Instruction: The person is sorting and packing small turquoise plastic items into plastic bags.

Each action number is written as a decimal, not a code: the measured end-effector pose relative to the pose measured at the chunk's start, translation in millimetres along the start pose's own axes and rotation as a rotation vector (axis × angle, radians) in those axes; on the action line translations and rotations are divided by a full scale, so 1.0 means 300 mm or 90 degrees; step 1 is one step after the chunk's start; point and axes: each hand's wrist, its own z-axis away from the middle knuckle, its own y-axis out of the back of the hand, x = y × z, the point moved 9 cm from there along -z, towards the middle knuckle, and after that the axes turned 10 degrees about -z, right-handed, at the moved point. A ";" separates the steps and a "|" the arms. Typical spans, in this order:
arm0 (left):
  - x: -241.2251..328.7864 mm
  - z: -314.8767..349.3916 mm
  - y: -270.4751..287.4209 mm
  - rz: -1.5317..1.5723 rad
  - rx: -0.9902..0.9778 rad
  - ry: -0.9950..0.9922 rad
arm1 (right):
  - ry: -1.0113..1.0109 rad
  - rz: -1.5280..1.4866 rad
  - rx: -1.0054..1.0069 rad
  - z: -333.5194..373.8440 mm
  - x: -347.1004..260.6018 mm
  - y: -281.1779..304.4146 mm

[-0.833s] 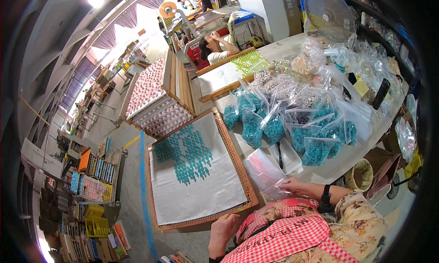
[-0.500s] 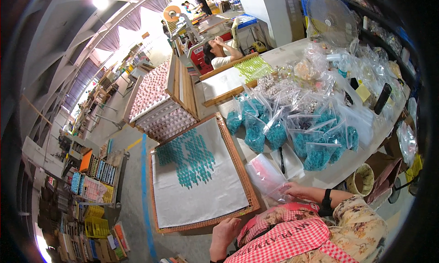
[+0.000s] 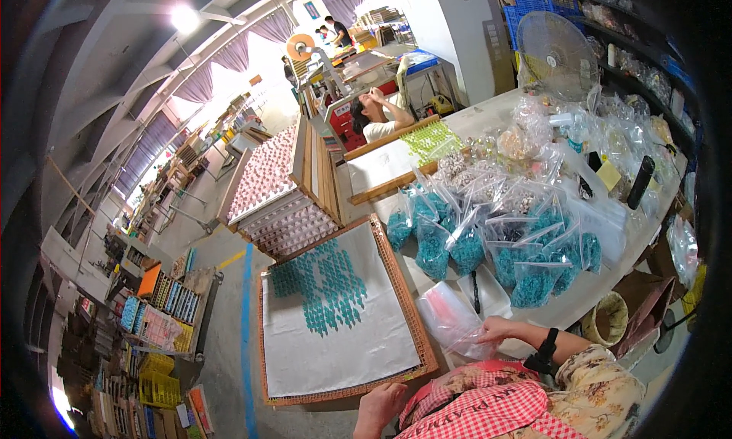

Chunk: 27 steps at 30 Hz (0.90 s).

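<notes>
My right hand (image 3: 497, 330) pinches the near edge of a stack of clear plastic bags (image 3: 450, 314) with a pinkish-red band, lying at the table's front. By the near edge of a wood-rimmed tray, my left hand (image 3: 381, 403) is curled closed; whatever its fingers hold, if anything, is hidden. White cloth (image 3: 343, 363) lines that tray, and rows of small teal leaf-shaped pieces (image 3: 328, 286) cover its far part. Just beyond the bag stack is a white shallow tray (image 3: 492, 295) with a black-handled tool (image 3: 476, 292) beside it.
Bags of teal pieces (image 3: 534, 283) crowd the table, with more clear bags behind. A stack of trays with pink pieces (image 3: 267, 176) stands left. Across the table a person (image 3: 377, 118) sits by a tray of green pieces (image 3: 431, 140). A fan (image 3: 557, 54) stands at the back.
The whole view has shifted, so the scene sits slightly lower and further right. My right hand keeps its hold on the plastic bags, and my left stays curled near the tray edge.
</notes>
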 end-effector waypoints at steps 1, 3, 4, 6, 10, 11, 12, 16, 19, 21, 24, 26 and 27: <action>0.002 -0.002 -0.003 -0.002 -0.007 -0.001 | 0.002 0.003 0.005 0.001 -0.014 0.011; -0.022 0.009 -0.060 0.000 -0.068 0.012 | -0.006 0.134 -0.018 0.004 -0.029 0.014; -0.012 0.011 -0.026 0.044 0.016 -0.007 | 0.039 0.047 -0.002 0.024 -0.055 0.020; 0.004 0.014 0.028 0.129 0.119 -0.025 | -0.019 0.024 -0.030 0.039 -0.062 0.017; -0.033 0.004 -0.035 0.108 0.088 0.006 | -0.083 0.035 -0.086 0.056 -0.056 0.017; -0.027 -0.001 -0.039 0.097 0.077 -0.009 | -0.060 0.055 -0.084 0.053 -0.055 0.024; -0.019 0.002 -0.041 0.085 0.066 -0.019 | -0.031 0.065 -0.095 0.072 -0.093 0.029; 0.010 0.006 -0.016 0.109 0.073 -0.021 | -0.037 0.022 -0.113 0.079 -0.101 0.021; 0.039 0.002 0.017 0.132 0.075 -0.025 | -0.067 0.101 -0.112 0.103 -0.110 0.032; 0.055 -0.006 0.042 0.146 0.076 -0.027 | -0.050 0.210 -0.110 0.114 -0.127 0.044; 0.077 -0.030 0.083 0.165 0.076 -0.032 | 0.019 0.277 -0.049 0.175 -0.200 0.091; 0.096 -0.053 0.107 0.181 0.072 -0.045 | 0.036 0.290 -0.002 0.191 -0.205 0.131; 0.107 -0.062 0.117 0.188 0.070 -0.048 | 0.059 0.307 0.040 0.201 -0.216 0.158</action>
